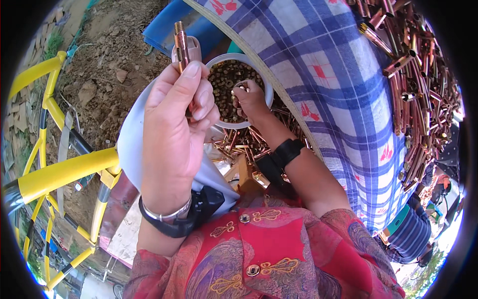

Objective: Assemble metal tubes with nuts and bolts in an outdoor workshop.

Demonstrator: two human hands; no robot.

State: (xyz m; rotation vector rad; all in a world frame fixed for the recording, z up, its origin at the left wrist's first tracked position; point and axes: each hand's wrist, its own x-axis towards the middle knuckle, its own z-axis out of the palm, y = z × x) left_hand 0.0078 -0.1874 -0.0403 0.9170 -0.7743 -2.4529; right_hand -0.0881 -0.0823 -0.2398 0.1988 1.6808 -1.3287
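Observation:
My left hand (pixel 174 109) is raised near the middle, closed around a copper-coloured metal tube (pixel 180 44). The tube stands nearly upright, its threaded brass-coloured end above my thumb. Behind it shows a pale pinkish piece (pixel 194 48) that I cannot make out clearly. My right hand (pixel 255 103) reaches into a white bucket (pixel 270 92) of small brass nuts (pixel 225 74). Its thumb and fingers pinch at least one small brass nut (pixel 242 88); the curled fingers hide part of what they hold.
Many copper tubes (pixel 418 79) lie heaped on a blue-and-white checked cloth (pixel 343 99) at the right. More loose tubes (pixel 244 139) lie below the bucket. A yellow-and-black barrier (pixel 69 172) stands left, beside bare soil (pixel 119 45). Another person (pixel 408 231) is at the lower right.

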